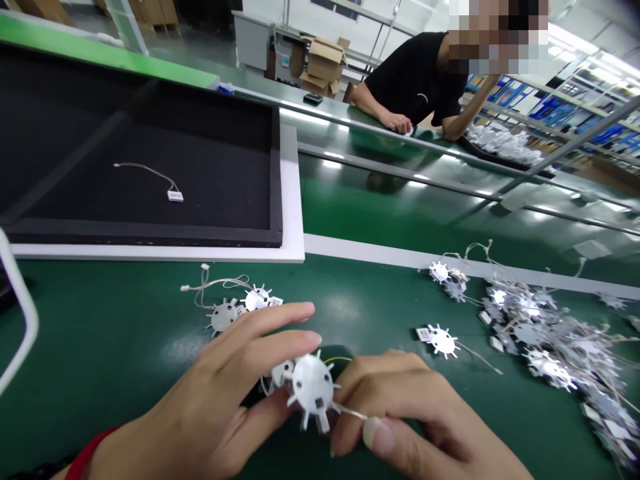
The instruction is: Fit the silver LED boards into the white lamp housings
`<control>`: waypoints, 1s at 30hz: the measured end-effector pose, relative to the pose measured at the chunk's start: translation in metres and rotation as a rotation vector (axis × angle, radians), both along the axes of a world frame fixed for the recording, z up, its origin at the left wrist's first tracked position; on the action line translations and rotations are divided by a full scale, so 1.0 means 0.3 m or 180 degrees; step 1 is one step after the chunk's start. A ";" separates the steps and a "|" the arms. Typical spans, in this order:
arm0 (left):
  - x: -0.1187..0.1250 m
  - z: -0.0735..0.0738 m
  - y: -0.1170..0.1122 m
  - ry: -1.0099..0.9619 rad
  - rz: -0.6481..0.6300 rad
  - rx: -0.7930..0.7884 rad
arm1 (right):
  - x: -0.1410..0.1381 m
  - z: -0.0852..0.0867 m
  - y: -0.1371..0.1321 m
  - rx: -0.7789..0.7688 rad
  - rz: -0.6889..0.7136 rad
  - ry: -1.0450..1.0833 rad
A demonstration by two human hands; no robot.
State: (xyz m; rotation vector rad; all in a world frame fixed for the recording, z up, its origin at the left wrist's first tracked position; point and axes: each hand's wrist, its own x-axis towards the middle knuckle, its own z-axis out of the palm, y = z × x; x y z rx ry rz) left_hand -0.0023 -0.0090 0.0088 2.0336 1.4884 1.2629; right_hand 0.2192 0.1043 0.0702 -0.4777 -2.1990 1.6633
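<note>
In front of me a silver round metal disc with short prongs around its rim is held up off the table. My left hand holds it from the left, index and middle fingers reaching over it and the thumb partly hidden behind. A smaller metal part shows just behind the disc. My right hand pinches the thin pale cable coming from the disc between thumb and curled fingers. A short yellow wire shows between the hands. Beyond my left fingers lie two similar pronged discs with cables.
A heap of pronged discs with cables spreads at right; one labelled disc lies apart. A black tray at upper left holds a small labelled part on a cable. Across the bench sits another person.
</note>
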 end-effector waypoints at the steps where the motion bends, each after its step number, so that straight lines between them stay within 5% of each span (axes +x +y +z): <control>1: 0.001 0.005 0.000 0.0020 -0.0035 -0.0085 | 0.003 -0.005 -0.001 0.0036 -0.0032 -0.0041; 7: 0.002 0.035 0.024 -0.0633 -0.0105 -0.0516 | 0.002 -0.037 0.001 0.0470 -0.0887 -0.0475; 13: -0.002 0.051 0.023 -0.0820 0.0667 -0.0977 | -0.034 -0.041 0.005 0.0525 -0.1085 -0.0167; 17: 0.010 0.054 0.015 -0.1049 0.0476 -0.1198 | -0.045 -0.055 -0.002 0.0686 -0.0930 -0.0067; 23: 0.021 0.042 0.022 -0.1258 0.0559 -0.0872 | -0.040 -0.065 -0.007 0.0767 -0.0857 -0.0140; 30: 0.011 0.014 0.033 -0.0906 0.0400 -0.0351 | -0.059 -0.089 0.014 0.1683 -0.0839 0.0481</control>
